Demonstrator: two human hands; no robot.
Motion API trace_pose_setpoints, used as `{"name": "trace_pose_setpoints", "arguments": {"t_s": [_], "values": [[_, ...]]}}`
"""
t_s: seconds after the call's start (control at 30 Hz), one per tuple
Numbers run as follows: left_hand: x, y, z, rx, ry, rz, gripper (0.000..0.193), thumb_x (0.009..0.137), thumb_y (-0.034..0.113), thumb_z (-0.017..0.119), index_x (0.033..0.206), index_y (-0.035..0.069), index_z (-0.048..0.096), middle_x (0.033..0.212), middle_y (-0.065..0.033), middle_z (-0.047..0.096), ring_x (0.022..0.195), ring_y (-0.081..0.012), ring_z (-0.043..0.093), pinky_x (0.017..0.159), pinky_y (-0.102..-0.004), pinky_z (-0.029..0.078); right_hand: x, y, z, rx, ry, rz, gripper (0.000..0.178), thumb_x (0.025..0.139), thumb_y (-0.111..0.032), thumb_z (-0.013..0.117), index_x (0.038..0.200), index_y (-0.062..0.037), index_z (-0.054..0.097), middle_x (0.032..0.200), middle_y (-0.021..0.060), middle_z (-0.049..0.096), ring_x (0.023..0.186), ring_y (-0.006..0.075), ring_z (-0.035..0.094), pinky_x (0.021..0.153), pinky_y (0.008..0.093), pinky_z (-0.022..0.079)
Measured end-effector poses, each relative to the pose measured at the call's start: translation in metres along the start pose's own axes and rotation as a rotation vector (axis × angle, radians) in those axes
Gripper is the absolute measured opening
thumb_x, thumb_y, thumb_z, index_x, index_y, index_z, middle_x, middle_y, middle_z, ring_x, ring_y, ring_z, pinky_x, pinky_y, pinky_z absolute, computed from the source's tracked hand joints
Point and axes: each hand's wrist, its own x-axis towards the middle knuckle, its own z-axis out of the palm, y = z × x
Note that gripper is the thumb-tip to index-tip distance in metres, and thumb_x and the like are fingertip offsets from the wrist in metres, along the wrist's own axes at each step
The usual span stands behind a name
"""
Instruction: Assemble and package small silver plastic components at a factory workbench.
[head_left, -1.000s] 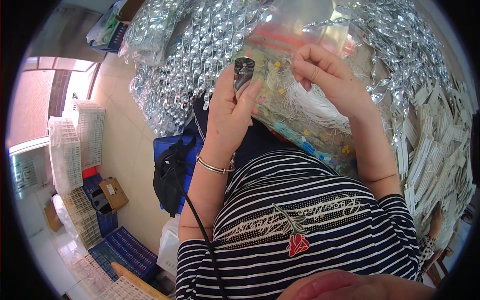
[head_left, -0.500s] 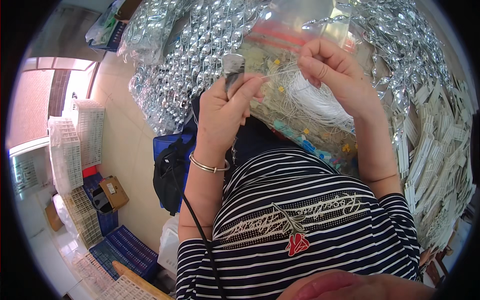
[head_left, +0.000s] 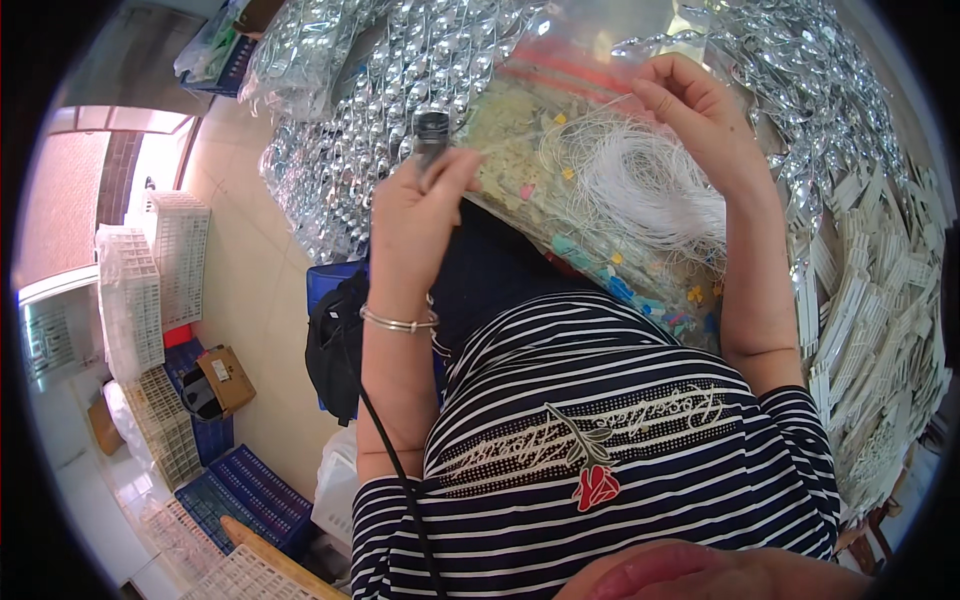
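My left hand is closed around a short, dark, cylinder-like thing, which stands up above the fingers; blur hides its exact kind. A thin white thread runs from near the left fingertips toward my right hand, where thumb and forefinger pinch it. Below and beside the right hand lies a loose coil of white thread on a cluttered tabletop. Small yellow, pink and blue bits are scattered near it.
Strings of silver twisted spirals hang over the far left side, with more silver strands at far right. Bundles of white strips fill the right. White plastic crates and a cardboard box stand on the left floor.
My hands have moved apart, the left one to the left and the right one slightly up and to the right. The thread between them now spans a longer gap.
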Motion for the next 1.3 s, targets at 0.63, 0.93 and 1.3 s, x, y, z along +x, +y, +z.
{"name": "trace_pose_setpoints", "arguments": {"t_s": [0.63,0.93,1.3], "values": [[0.02,-0.061,0.013,0.166,-0.101,-0.118,0.024,0.082,0.02,0.065,0.094,0.0,0.067,0.072,0.0011,0.061,0.052,-0.0034,0.044,0.048,-0.0183,0.035,0.011,0.049,-0.012,-0.501,0.093,-0.005,0.017,0.087,-0.008,0.057,0.102,0.0002,0.06,0.088,0.0044,0.064,0.079,0.0093,0.059,0.071,0.0215,0.047],[0.016,-0.062,0.009,0.298,-0.043,0.032,0.021,0.081,0.017,0.066,0.096,0.002,0.066,0.073,0.0002,0.059,0.053,-0.0057,0.047,0.049,-0.0197,0.038,0.013,0.034,-0.027,-0.565,0.214,0.048,0.017,0.087,-0.011,0.058,0.102,-0.0023,0.062,0.089,0.0013,0.063,0.085,0.0084,0.057,0.075,0.0224,0.045],[-0.001,-0.01,0.022,0.348,0.026,0.502,0.028,0.078,0.004,0.064,0.105,-0.003,0.06,0.112,-0.0159,0.055,0.094,-0.0274,0.058,0.079,-0.0326,0.047,-0.012,-0.027,0.0,-0.082,0.134,-0.124,0.019,0.086,-0.007,0.06,0.104,-0.0013,0.061,0.095,0.0005,0.062,0.09,0.0083,0.056,0.082,0.0218,0.043]]}}
